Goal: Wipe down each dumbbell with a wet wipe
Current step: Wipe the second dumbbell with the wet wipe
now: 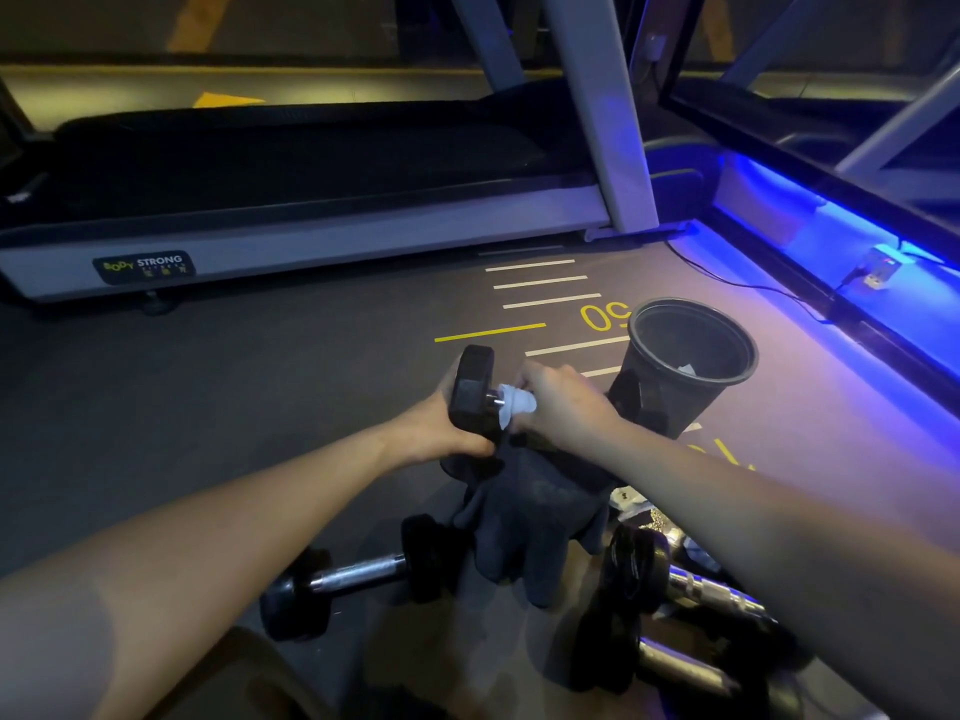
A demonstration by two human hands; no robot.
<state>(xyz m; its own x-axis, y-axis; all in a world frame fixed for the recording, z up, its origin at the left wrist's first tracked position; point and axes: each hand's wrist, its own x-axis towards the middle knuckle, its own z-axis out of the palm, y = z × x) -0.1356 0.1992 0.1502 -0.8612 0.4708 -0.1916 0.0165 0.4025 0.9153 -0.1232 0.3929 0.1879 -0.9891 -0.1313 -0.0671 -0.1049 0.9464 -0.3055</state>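
Big stuff first: a treadmill (291, 200) is sitting across the back of the gym floor (260, 387), and a black bin (691, 356) is standing just to the right of the hands with a used scrap already lying in it.

The dumbbell being cleaned (472, 392) is being held up in the air above a dark cloth (530, 517) that's draping down under it. The left hand (436, 428) is gripping its near head, fingers clamped around the black weight. The right hand (561, 402) is closing its fingers around the handle with the wet wipe (514, 405) bunched inside, so the wipe is wrapping the bar right next to that head.

So I'd say the handle-wiping step is what's happening on this one. Next move probably calls for twisting or sliding the wipe along the bar while the left hand is holding it steady.

Another dumbbell (358, 574) is lying on the floor below, and more chrome-handled ones (691, 584) are waiting at lower right.
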